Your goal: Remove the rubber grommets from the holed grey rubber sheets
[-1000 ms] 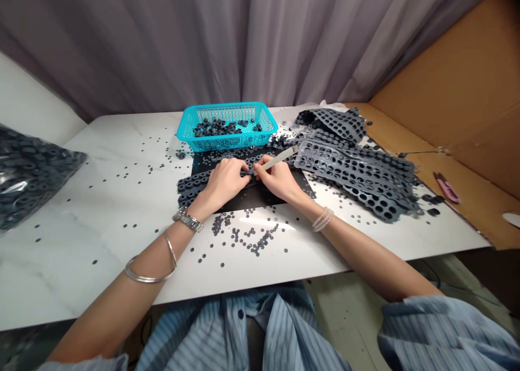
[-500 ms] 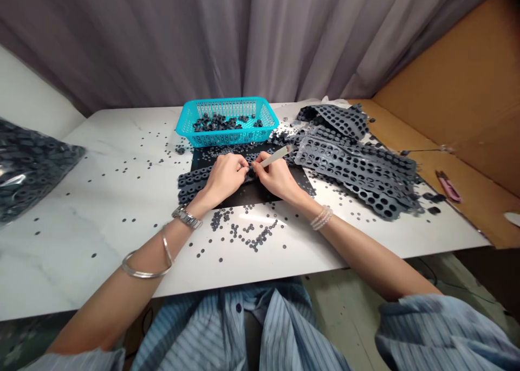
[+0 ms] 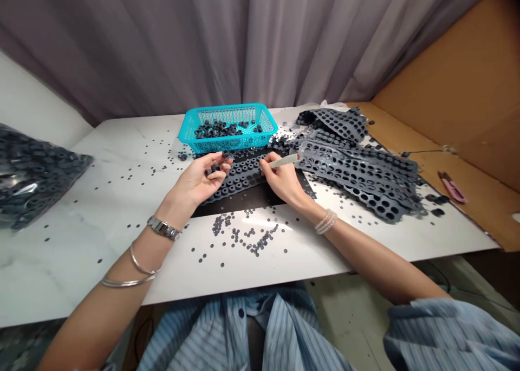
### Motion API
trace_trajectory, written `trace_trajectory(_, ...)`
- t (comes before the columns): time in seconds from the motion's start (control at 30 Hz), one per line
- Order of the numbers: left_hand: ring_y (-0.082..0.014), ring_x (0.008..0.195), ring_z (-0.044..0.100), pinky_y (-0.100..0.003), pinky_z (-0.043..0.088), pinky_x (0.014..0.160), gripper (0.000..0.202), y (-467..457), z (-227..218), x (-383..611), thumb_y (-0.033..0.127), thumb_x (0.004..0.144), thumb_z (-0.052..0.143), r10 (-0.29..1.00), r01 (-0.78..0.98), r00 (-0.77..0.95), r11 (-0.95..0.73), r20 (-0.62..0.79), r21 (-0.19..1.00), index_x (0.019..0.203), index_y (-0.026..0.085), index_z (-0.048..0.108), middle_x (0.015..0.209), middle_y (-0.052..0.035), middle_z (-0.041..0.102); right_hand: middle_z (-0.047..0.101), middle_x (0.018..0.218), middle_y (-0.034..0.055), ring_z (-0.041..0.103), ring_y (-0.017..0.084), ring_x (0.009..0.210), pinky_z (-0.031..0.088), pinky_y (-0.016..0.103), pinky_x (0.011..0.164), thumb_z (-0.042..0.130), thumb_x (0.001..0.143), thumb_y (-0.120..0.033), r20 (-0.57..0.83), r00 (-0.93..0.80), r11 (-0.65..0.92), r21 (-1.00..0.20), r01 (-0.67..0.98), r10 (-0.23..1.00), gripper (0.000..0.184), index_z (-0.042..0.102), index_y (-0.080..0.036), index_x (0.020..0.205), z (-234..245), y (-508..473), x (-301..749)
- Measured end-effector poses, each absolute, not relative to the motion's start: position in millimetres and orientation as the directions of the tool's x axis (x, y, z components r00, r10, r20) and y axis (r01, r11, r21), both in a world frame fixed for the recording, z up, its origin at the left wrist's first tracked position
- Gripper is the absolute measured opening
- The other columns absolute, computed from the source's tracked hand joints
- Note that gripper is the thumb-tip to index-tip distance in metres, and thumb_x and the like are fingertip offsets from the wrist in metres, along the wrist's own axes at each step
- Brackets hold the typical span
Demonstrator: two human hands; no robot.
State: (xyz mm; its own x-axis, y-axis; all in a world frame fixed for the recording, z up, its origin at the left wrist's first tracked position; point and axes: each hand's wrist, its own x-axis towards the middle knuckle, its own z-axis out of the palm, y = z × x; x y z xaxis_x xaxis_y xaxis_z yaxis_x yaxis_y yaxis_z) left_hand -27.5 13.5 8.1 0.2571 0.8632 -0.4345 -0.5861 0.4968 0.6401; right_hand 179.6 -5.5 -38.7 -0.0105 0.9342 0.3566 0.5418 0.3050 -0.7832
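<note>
My left hand [image 3: 205, 177] is raised palm-up over the left end of a dark rubber sheet of ring-shaped parts [image 3: 239, 181]. Its curled fingers hold small black rubber rings [image 3: 215, 168]. My right hand [image 3: 280, 179] is closed around a pale, slim-handled tool [image 3: 286, 161]; its tip is hidden at the fingers, near the sheet's right part. Beneath the sheet lies a black mat [image 3: 244, 200]. Just behind the hands stands a turquoise basket [image 3: 227, 143] with several loose black rings inside.
Punched-out rubber sheets [image 3: 353, 170] are piled at the right. A pink-handled cutter [image 3: 452, 188] rests on cardboard [image 3: 483, 208] beyond them. Far left is a clear bag of black parts [image 3: 36, 176]. Small dark discs [image 3: 260, 243] are scattered across the white table [image 3: 162, 276].
My left hand has moved left, away from my right hand, and turned palm-up with black rings in it. More of the ring sheet shows. My right hand has shifted slightly right with the tool.
</note>
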Motion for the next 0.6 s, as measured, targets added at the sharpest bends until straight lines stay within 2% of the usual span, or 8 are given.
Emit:
trace_trajectory(0.17,-0.0070,0.064,0.057,-0.008,0.030,0.037,0.011,6.9,10.6,-22.0,0.007,0.088,0.051,0.853,-0.602,0.290,0.515,-0.434,0.610,0.080,0.011,0.058,0.085,-0.0134,0.062,0.048,0.061,-0.0022,0.048,0.017,0.060,0.031,0.029,0.063,0.046,0.094,-0.034,0.362,-0.025,0.308,-0.753,0.582,0.932,0.025,0.044,-0.024,0.071,-40.7,-6.0,180.7)
trace_trajectory(0.33,-0.0063,0.061,0.055,-0.010,0.033,0.039,0.010,6.9,10.0,-23.7,0.008,0.086,0.052,0.872,-0.590,0.269,0.485,-0.409,0.646,0.080,0.011,0.059,0.081,-0.0116,0.061,0.051,0.062,-0.0010,0.049,0.018,0.061,0.031,0.030,0.063,0.045,0.094,-0.033,0.373,-0.026,0.312,-0.736,0.600,0.928,0.024,0.043,-0.024,0.072,-42.9,-3.5,180.4)
trace_trajectory(0.4,-0.0058,0.060,0.054,-0.010,0.032,0.040,0.012,20.2,17.4,-25.7,0.006,0.086,0.051,0.907,-0.602,0.212,0.415,-0.364,0.683,0.079,0.012,0.057,0.079,-0.0096,0.060,0.050,0.062,-0.0012,0.048,0.017,0.060,0.030,0.029,0.062,0.045,0.094,-0.032,0.372,-0.027,0.310,-0.729,0.610,0.928,0.023,0.043,-0.024,0.073,-43.0,-3.3,179.9)
trace_trajectory(0.47,-0.0067,0.061,0.055,-0.011,0.034,0.043,0.014,46.1,28.7,-27.6,0.004,0.086,0.051,0.957,-0.595,0.090,0.273,-0.275,0.755,0.078,0.015,0.056,0.076,-0.0070,0.060,0.049,0.062,-0.0015,0.046,0.017,0.059,0.030,0.029,0.060,0.044,0.094,-0.032,0.372,-0.036,0.313,-0.718,0.622,0.927,0.023,0.042,-0.024,0.073,-42.9,-3.8,179.2)
trace_trajectory(0.53,-0.0102,0.068,0.059,-0.015,0.044,0.052,0.009,80.4,39.9,-28.8,0.010,0.087,0.056,0.986,-0.514,-0.088,0.080,-0.145,0.854,0.084,0.018,0.058,0.077,-0.0059,0.062,0.048,0.062,-0.0017,0.045,0.016,0.058,0.029,0.029,0.060,0.043,0.095,-0.032,0.383,-0.045,0.324,-0.706,0.630,0.923,0.023,0.042,-0.024,0.073,-42.8,-4.4,178.4)
trace_trajectory(0.57,-0.0136,0.077,0.063,-0.020,0.051,0.063,0.006,97.7,44.3,-29.1,0.016,0.086,0.061,0.985,-0.442,-0.148,0.010,-0.084,0.897,0.091,0.019,0.061,0.082,-0.0064,0.064,0.048,0.062,-0.0016,0.045,0.016,0.058,0.030,0.029,0.060,0.043,0.095,-0.031,0.392,-0.047,0.331,-0.702,0.630,0.919,0.023,0.042,-0.023,0.073,-42.6,-4.7,178.2)
trace_trajectory(0.6,-0.0183,0.088,0.065,-0.028,0.054,0.075,0.015,113.2,47.6,-29.4,0.025,0.086,0.066,0.985,-0.350,-0.162,-0.004,-0.056,0.937,0.100,0.021,0.063,0.090,-0.0079,0.067,0.049,0.063,-0.0015,0.045,0.016,0.058,0.030,0.029,0.060,0.043,0.095,-0.031,0.401,-0.046,0.338,-0.699,0.630,0.915,0.023,0.042,-0.023,0.073,-42.4,-4.9,178.2)
